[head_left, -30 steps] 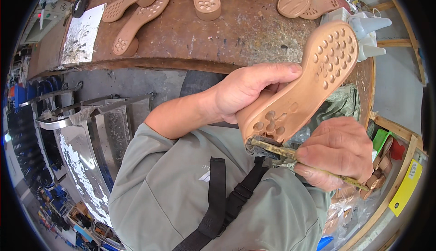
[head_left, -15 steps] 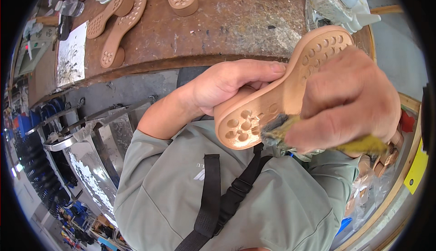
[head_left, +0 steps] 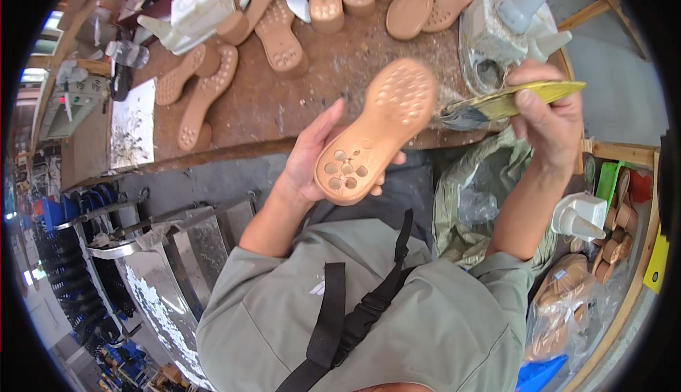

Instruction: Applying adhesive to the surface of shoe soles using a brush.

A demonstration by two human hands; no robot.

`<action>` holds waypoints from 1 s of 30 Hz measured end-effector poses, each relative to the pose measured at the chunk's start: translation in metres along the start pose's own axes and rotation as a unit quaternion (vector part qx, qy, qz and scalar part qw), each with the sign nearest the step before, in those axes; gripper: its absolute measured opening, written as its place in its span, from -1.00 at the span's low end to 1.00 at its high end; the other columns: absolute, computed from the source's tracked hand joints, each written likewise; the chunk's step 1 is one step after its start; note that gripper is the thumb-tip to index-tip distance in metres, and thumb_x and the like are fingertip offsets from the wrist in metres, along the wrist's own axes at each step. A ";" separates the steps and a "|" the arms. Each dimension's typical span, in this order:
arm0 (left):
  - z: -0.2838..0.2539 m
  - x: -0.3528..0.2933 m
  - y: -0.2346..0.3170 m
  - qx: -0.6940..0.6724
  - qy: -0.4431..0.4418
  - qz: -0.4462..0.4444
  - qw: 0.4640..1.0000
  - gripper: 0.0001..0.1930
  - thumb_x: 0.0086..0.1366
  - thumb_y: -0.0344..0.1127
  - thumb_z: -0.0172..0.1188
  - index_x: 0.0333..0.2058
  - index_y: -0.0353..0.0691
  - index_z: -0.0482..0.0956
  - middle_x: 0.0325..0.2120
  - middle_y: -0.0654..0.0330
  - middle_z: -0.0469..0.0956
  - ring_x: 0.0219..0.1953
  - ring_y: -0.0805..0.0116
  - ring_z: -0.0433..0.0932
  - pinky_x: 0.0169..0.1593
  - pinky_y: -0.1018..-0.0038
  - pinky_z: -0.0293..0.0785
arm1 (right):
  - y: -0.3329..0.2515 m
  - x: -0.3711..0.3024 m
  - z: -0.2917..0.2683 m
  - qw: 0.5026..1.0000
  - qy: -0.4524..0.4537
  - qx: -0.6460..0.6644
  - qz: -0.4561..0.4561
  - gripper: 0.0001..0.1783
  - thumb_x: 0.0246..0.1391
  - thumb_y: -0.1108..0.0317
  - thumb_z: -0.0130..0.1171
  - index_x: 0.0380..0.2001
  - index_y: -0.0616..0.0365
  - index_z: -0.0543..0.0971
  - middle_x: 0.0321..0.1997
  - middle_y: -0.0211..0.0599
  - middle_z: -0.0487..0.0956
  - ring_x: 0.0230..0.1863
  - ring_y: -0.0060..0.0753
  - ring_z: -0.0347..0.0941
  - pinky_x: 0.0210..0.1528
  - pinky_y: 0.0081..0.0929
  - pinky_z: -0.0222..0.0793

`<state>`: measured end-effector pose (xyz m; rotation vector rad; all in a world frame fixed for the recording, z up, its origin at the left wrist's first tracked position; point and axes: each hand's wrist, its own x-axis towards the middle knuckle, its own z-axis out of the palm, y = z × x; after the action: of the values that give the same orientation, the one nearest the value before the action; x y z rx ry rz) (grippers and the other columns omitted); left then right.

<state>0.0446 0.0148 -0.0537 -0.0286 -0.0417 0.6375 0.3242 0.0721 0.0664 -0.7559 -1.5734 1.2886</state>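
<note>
My left hand (head_left: pixel 306 161) grips a tan heeled shoe sole (head_left: pixel 379 119) from beneath, around its heel end. The sole is tilted, its hollowed face up; round holes show at the heel and rows of dimples at the forefoot, and its surface looks shiny. In my right hand (head_left: pixel 550 126) is a flat brush (head_left: pixel 507 105) with a yellow handle and dark, clumped bristles. The bristle tip hangs just right of the forefoot, apart from it. Several more tan soles (head_left: pixel 280 37) lie on the brown workbench (head_left: pixel 333 90).
At the bench's right stands a white, stained container with a cone nozzle (head_left: pixel 489 26); a similar white container (head_left: pixel 202 12) stands back left. Below my right arm hangs a greenish cloth bag (head_left: pixel 454 214). Bagged tan soles (head_left: pixel 564 285) lie lower right. Metal racks (head_left: pixel 177 264) stand left.
The brush has lifted off the sole and moved up and right with my right hand. My left hand has lowered the sole slightly leftward and turned it more upright. More of the bench shows.
</note>
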 end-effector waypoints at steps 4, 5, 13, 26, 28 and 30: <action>0.011 -0.028 0.003 0.149 0.166 0.159 0.962 -0.13 0.27 0.34 -0.40 0.24 -0.37 -0.03 0.09 -0.30 0.22 0.01 -0.19 0.38 0.05 0.02 0.37 | 0.024 -0.008 0.007 0.992 0.111 -0.014 0.058 -0.80 -0.01 0.46 0.22 -0.30 0.32 0.54 -0.62 -0.42 0.47 -0.74 -0.70 0.28 -0.72 -0.74 0.13; 0.014 -0.036 -0.004 0.213 0.160 0.201 0.942 -0.16 0.25 0.27 -0.20 0.23 -0.37 -0.01 0.10 -0.23 0.24 0.03 -0.12 0.39 0.07 0.05 0.35 | 0.025 -0.015 0.004 0.989 0.131 -0.008 0.063 -0.80 -0.02 0.46 0.21 -0.30 0.31 0.53 -0.62 -0.42 0.46 -0.74 -0.69 0.28 -0.71 -0.74 0.14; 0.041 -0.083 0.000 0.659 0.309 0.211 0.652 -0.18 -0.17 -0.37 0.47 0.09 -0.33 0.22 0.01 0.20 0.35 0.06 0.45 0.30 0.15 0.45 0.21 | 0.055 -0.043 -0.009 0.965 0.253 0.053 0.030 -0.78 0.03 0.37 0.20 -0.30 0.30 0.48 -0.61 -0.41 0.43 -0.77 -0.66 0.25 -0.73 -0.71 0.17; 0.220 0.194 0.150 0.679 0.034 0.475 0.558 -0.43 0.02 -0.26 0.31 -0.03 -0.31 0.28 -0.43 0.20 0.46 -0.58 0.56 0.45 -0.60 0.63 0.35 | 0.037 -0.060 -0.020 0.960 0.268 0.083 -0.017 -0.80 0.05 0.41 0.18 -0.30 0.33 0.50 -0.64 -0.36 0.47 -0.75 -0.61 0.31 -0.72 -0.70 0.14; 0.220 0.230 0.184 0.689 0.057 0.484 0.536 -0.46 0.03 -0.26 0.29 -0.05 -0.31 0.29 -0.43 0.19 0.47 -0.61 0.56 0.44 -0.61 0.63 0.34 | 0.032 -0.062 -0.021 0.958 0.272 0.093 -0.015 -0.80 0.05 0.42 0.18 -0.29 0.33 0.49 -0.62 -0.34 0.48 -0.75 -0.61 0.31 -0.71 -0.69 0.15; 0.217 0.246 0.210 0.678 0.099 0.469 0.558 -0.55 0.06 -0.25 0.25 -0.12 -0.31 0.32 -0.44 0.16 0.47 -0.68 0.52 0.43 -0.66 0.61 0.32 | 0.034 -0.063 -0.029 0.958 0.276 0.084 -0.014 -0.80 0.05 0.42 0.18 -0.29 0.33 0.49 -0.63 -0.34 0.47 -0.75 -0.61 0.31 -0.71 -0.69 0.16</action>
<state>0.1073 0.3333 0.1624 1.5085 0.7642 1.6041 0.3713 0.0364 0.0169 -0.8876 -1.0097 1.0536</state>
